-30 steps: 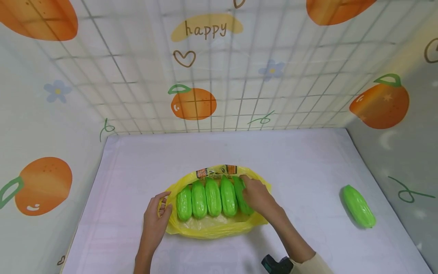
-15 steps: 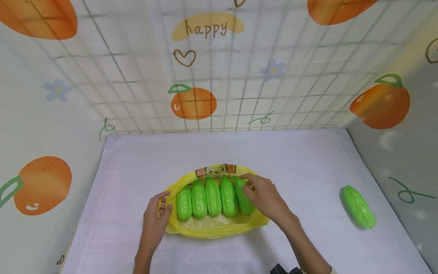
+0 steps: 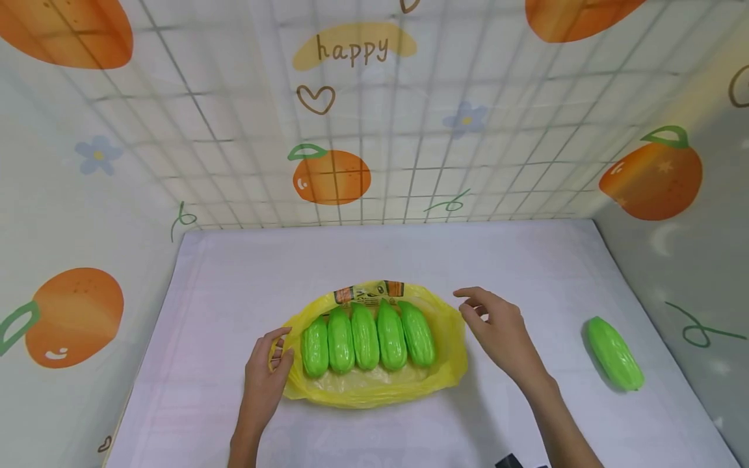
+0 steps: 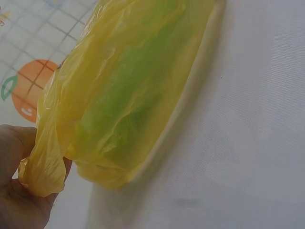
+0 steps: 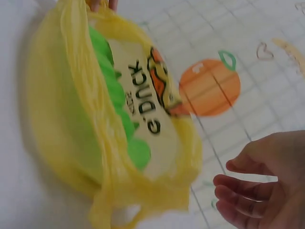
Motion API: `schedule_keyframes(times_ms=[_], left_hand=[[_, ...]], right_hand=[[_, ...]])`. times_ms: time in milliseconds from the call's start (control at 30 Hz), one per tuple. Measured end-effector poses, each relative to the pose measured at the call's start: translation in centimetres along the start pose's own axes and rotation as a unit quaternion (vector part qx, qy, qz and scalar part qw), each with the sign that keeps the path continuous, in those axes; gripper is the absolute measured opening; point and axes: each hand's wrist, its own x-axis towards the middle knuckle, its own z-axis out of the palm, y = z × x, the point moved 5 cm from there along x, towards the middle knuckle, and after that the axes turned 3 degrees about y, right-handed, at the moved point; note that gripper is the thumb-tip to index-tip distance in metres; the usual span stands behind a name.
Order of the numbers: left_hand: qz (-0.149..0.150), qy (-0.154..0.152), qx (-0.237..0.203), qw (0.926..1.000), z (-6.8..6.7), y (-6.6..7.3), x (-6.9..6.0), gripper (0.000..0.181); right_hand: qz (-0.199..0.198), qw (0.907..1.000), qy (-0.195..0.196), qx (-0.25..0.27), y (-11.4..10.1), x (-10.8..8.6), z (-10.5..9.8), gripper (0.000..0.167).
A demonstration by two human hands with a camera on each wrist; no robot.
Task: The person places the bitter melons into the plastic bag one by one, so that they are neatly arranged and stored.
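A yellow plastic bag [image 3: 374, 398] lies with its mouth spread wide on the white table. Inside, several shiny green cucumber-like vegetables [image 3: 365, 338] stand side by side in a row. My left hand [image 3: 266, 374] grips the bag's left end; in the left wrist view the gathered plastic passes between thumb and fingers. My right hand [image 3: 497, 328] hovers just right of the bag with loosely bent fingers and holds nothing. In the right wrist view that hand [image 5: 267, 186] is apart from the bag. Another green cucumber-like vegetable [image 3: 614, 354] lies alone on the table at the right.
The white table [image 3: 234, 273] meets a printed backdrop [image 3: 374, 117] at its far edge, with grid lines and orange fruit drawings. Similar printed sheets flank it on both sides. A small dark object [image 3: 509, 461] shows at the bottom edge near the right forearm.
My right hand has let go of the rightmost green vegetable in the bag and moved right, out of the bag. The left hand keeps its grip in the same place.
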Motion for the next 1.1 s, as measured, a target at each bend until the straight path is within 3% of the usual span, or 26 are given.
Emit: schedule_keyframes(times_ms=[333, 533, 767, 933, 1100], left_hand=[[-0.006, -0.003, 0.003, 1.0000, 0.0, 0.0, 0.0, 0.037], [-0.004, -0.001, 0.002, 1.0000, 0.0, -0.2, 0.0, 0.037], [-0.001, -0.003, 0.007, 1.0000, 0.0, 0.0, 0.0, 0.038], [-0.009, -0.004, 0.006, 0.9999, 0.0, 0.0, 0.0, 0.037], [-0.009, -0.003, 0.008, 0.9999, -0.1, 0.1, 0.0, 0.036]], right_hand=[[0.039, 0.9952, 0.079, -0.042, 6.2, -1.4, -4.3, 0.028], [0.105, 0.9872, 0.097, -0.071, 11.0, -2.5, -6.6, 0.037], [0.193, 0.9688, 0.104, -0.116, 15.2, -3.8, -8.2, 0.045], [0.200, 0.9655, 0.104, -0.131, 17.2, -4.2, -9.3, 0.047], [0.197, 0.9629, 0.071, -0.170, 19.2, -4.0, -10.2, 0.048]])
